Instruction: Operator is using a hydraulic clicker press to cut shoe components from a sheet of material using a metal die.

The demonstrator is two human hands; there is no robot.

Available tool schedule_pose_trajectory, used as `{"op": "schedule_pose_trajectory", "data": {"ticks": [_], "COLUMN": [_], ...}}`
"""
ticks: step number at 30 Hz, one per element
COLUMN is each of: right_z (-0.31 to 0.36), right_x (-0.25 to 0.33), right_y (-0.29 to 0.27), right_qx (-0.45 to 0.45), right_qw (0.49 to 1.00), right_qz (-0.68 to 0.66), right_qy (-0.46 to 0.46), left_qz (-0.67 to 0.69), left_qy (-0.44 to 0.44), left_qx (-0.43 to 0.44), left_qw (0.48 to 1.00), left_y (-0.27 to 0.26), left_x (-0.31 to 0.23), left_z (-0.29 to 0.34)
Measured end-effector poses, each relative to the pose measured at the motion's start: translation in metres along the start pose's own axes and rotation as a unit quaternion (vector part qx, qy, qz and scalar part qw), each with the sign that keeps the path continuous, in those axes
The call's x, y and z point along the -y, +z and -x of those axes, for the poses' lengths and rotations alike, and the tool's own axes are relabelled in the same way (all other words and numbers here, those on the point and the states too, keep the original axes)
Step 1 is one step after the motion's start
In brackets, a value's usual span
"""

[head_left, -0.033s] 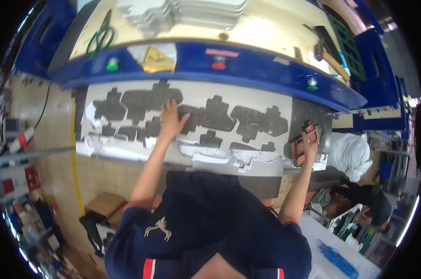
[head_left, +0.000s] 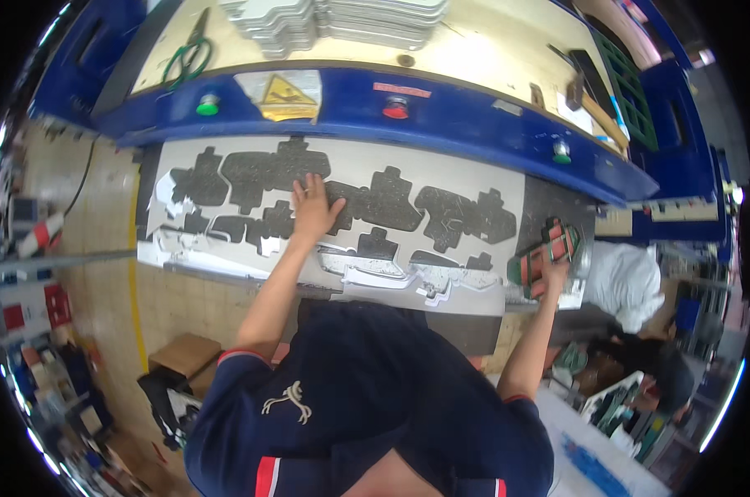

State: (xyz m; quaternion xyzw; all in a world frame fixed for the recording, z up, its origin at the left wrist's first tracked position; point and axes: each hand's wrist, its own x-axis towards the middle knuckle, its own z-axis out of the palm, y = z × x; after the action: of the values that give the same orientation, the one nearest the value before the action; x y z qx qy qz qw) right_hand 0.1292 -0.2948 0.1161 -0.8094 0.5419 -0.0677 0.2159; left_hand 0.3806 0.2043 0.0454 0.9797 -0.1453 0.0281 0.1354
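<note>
A light grey sheet (head_left: 474, 178) with several dark cut-out shapes lies across the dark work board (head_left: 549, 195). My left hand (head_left: 315, 214) rests flat on the middle of this sheet, fingers spread, holding nothing. At the board's right end sits a cutting die (head_left: 564, 242) with a green outline and reddish inner parts. My right hand (head_left: 554, 277) grips its near side; some of the fingers are hidden by the die. Along the sheet's near edge, ragged white offcuts (head_left: 375, 277) stick out.
Beyond the sheet runs a blue machine beam (head_left: 342, 99) with a red button (head_left: 396, 108) and green buttons. Behind it are stacked grey cut pieces (head_left: 383, 25), green-handled scissors (head_left: 188, 58) and a hammer (head_left: 598, 116). A white plastic bag (head_left: 623, 277) lies at the right, near another person (head_left: 669, 373).
My right hand has shifted slightly nearer to me along the cutting die. My left hand stays flat on the sheet; the whole view has shifted a little.
</note>
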Motion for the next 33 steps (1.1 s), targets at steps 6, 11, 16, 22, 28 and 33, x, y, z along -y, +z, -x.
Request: {"op": "schedule_pose_trajectory", "data": {"ticks": [6,11,16,22,28,33], "right_z": [-0.04,-0.091,-0.103,-0.092,-0.014,0.111], "right_x": [-0.023,-0.046,-0.036,-0.071,-0.041,0.051], "right_y": [0.039,0.056,0.068,-0.001,-0.094,-0.07], "right_qx": [0.089,0.075,0.055,0.234,0.221,0.54], "right_qw": [0.976,0.995,0.978,0.886,0.792,0.592], "right_qz": [0.151,-0.048,0.086,-0.399,-0.565,-0.595], "right_qy": [0.126,0.054,0.179,-0.037,0.067,0.065], "left_qz": [0.006,0.057,-0.018,0.048,0.086,0.156], "left_qy": [-0.14,-0.143,-0.142,-0.097,-0.093,-0.075], "left_qx": [0.182,0.289,0.093,0.146,0.164,0.164], "left_qw": [0.973,0.945,0.985,0.983,0.978,0.971], "left_y": [-0.036,-0.023,0.007,0.006,-0.006,0.005], "left_x": [-0.008,-0.004,-0.025,-0.051,-0.078,-0.085], "left_z": [-0.064,-0.111,-0.07,0.003,0.023,0.034]}}
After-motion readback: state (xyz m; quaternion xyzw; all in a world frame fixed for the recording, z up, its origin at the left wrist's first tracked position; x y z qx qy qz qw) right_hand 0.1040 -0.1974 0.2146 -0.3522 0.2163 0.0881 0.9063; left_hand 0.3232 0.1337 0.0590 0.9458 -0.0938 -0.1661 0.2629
